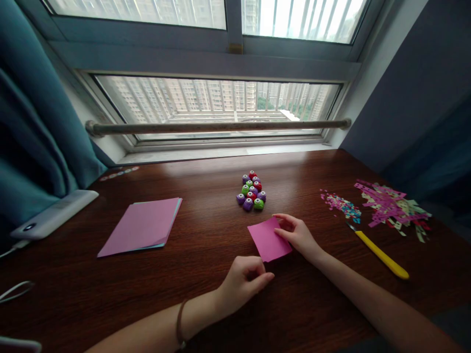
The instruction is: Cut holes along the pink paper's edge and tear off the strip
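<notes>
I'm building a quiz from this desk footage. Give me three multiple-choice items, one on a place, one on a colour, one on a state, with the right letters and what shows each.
1. Where does the cluster of small round punches sit?
A. On the stack of paper sheets
B. On the table beyond the small pink paper
C. Beside the white device at the left

2. What colour is the handle of the knife?
A. Yellow
B. Blue
C. Black

3. How does the small pink paper lie?
A. Crumpled into a ball
B. Lifted well above the table
C. On the table, with both hands at its edges

Answers:
1 B: the cluster lies on bare wood of the table, on the window side of the paper.
2 A: the handle is plainly yellow.
3 C: the right hand rests on its right edge and the left hand touches its near corner.
</notes>
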`<state>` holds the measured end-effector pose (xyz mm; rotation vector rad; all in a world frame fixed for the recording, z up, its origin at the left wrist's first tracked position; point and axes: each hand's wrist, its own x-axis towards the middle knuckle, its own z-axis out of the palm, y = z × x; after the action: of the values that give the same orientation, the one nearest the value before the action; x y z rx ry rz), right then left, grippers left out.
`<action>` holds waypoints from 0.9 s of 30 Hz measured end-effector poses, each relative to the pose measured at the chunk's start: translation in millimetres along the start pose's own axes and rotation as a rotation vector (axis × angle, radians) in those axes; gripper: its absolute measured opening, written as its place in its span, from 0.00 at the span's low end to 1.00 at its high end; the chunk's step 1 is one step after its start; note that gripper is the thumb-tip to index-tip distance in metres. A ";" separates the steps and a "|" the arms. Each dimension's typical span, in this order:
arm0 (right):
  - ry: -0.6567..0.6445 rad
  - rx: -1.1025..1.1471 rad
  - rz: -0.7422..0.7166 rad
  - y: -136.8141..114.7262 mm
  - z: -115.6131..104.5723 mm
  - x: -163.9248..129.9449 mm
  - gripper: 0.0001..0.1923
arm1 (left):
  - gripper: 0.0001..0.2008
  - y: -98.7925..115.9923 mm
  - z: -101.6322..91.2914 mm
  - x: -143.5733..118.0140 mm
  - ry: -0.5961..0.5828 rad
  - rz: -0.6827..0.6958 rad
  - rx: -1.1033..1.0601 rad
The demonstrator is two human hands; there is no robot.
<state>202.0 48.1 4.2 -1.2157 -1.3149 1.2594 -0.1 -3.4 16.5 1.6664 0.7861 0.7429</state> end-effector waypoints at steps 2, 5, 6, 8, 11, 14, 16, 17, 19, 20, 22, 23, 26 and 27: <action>0.011 -0.121 -0.036 4.0 -0.6 -2.7 0.21 | 0.14 0.3 1.2 -4.2 -0.020 0.302 0.275; 0.035 -0.307 -0.130 3.7 0.4 -6.1 0.15 | 0.10 -0.6 3.8 -7.8 -0.084 0.622 0.579; 0.042 -0.360 -0.161 3.0 0.7 -6.9 0.13 | 0.09 -0.8 4.5 -8.0 -0.098 0.694 0.663; 0.054 -0.429 -0.194 2.2 1.2 -8.2 0.11 | 0.06 -0.5 5.0 -7.1 -0.110 0.776 0.797; 0.056 -0.450 -0.178 4.3 1.7 -10.3 0.10 | 0.11 1.5 3.4 -4.4 -0.123 0.708 0.970; 0.049 -0.440 -0.185 7.0 2.7 -12.8 0.15 | 0.24 3.1 1.0 -3.5 -0.201 0.530 1.067; 0.043 -0.484 -0.246 7.3 3.4 -14.3 0.20 | 0.27 2.3 0.5 -4.5 -0.244 0.458 1.083; 0.039 -0.529 -0.288 7.0 3.7 -14.9 0.22 | 0.28 1.2 0.7 -5.4 -0.241 0.444 1.085; 0.030 -0.631 -0.355 5.9 3.9 -15.7 0.24 | 0.28 -1.8 2.0 -7.0 -0.222 0.433 1.088; 0.023 -0.677 -0.374 5.3 3.8 -15.9 0.24 | 0.28 -3.4 2.8 -7.6 -0.210 0.430 1.089; -0.010 -0.744 -0.396 4.5 3.4 -15.9 0.22 | 0.28 -5.9 4.2 -8.2 -0.185 0.425 1.091; -0.034 -0.767 -0.407 4.4 3.3 -15.7 0.21 | 0.27 -6.6 4.7 -8.3 -0.173 0.427 1.093; -0.103 -0.800 -0.444 4.7 3.1 -15.0 0.15 | 0.27 -6.1 4.8 -7.6 -0.128 0.454 1.102; -0.115 -0.803 -0.455 4.9 3.2 -14.6 0.14 | 0.27 -5.4 4.5 -7.3 -0.119 0.466 1.105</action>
<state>200.5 33.2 -0.6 -1.2545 -2.1454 0.4700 -1.4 -10.8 9.7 2.9299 0.7728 0.5100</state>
